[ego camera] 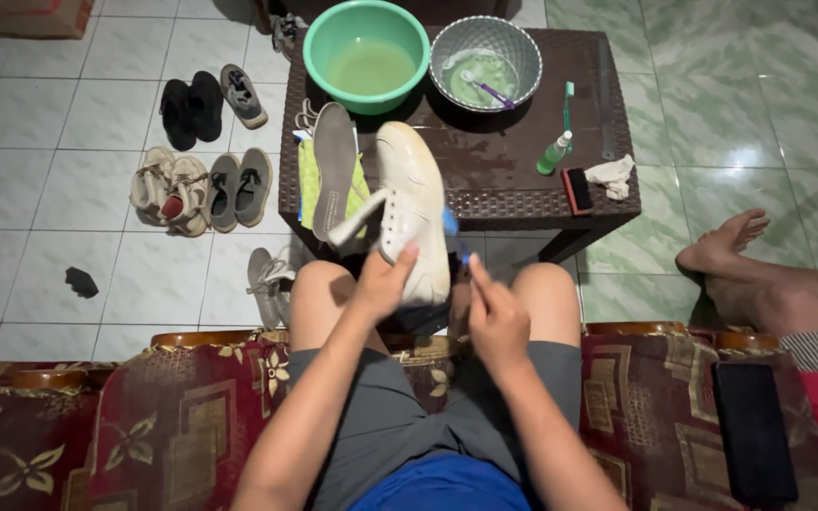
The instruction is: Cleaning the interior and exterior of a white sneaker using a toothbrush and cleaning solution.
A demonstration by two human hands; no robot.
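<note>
Fingers of the left hand (382,282) are closed round the heel of a cream leather sneaker (414,210), held above the knees; the right hand (496,317) pinches a small blue-tipped brush (453,230) against its side. Beyond, a dark woven-plastic table (485,161) carries a grey insole (334,155), a green plastic basin (365,54) and a metal colander bowl (485,61).

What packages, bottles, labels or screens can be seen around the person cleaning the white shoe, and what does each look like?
Small spray bottle: on the dark table, right of the shoe; green, white cap.
Phone-like slab: on the patterned sofa, at the right; black rectangle, screen dark.
Small dark rectangular thing: at the table's front edge, red-rimmed; a screen or not, cannot tell.
Cardboard box: on the floor, top left corner; brown, cut off.
</note>
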